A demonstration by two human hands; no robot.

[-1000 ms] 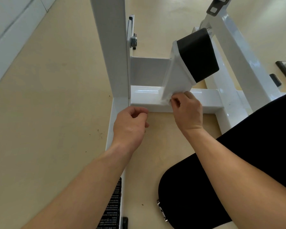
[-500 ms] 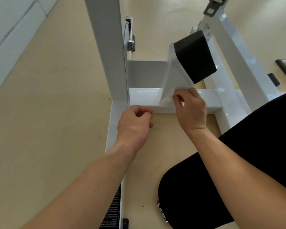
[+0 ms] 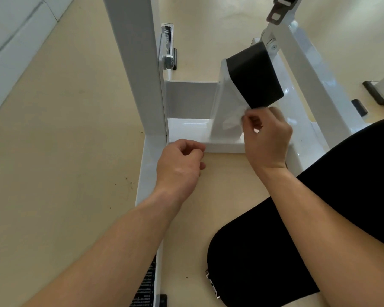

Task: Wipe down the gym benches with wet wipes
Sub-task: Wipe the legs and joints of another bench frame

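— What does the wipe look like on your feed?

— I see the wet wipe [image 3: 231,120] as a small, white, crumpled wad. It is hard to pick out, because it lies against the glossy white bracket [image 3: 218,100] of the bench frame, just under the lower edge of the small black pad [image 3: 253,78].

— And who has it?

— My right hand [image 3: 267,138] does. Its thumb and fingertips are curled and pinch the wad, pressing it to the bracket's face. How much of the wipe is tucked behind the fingers I cannot tell.

— The other hand?

— My left hand [image 3: 179,165] has its fingers curled in on themselves with nothing in them. It sits low at the corner where the white cross beam [image 3: 186,129] meets the base rail [image 3: 148,169], knuckles near the beam's front edge; whether it touches the metal I cannot tell.

— Anything else close by?

— The large black bench pad [image 3: 264,262] lies under my right forearm, above the beige floor [image 3: 64,173].
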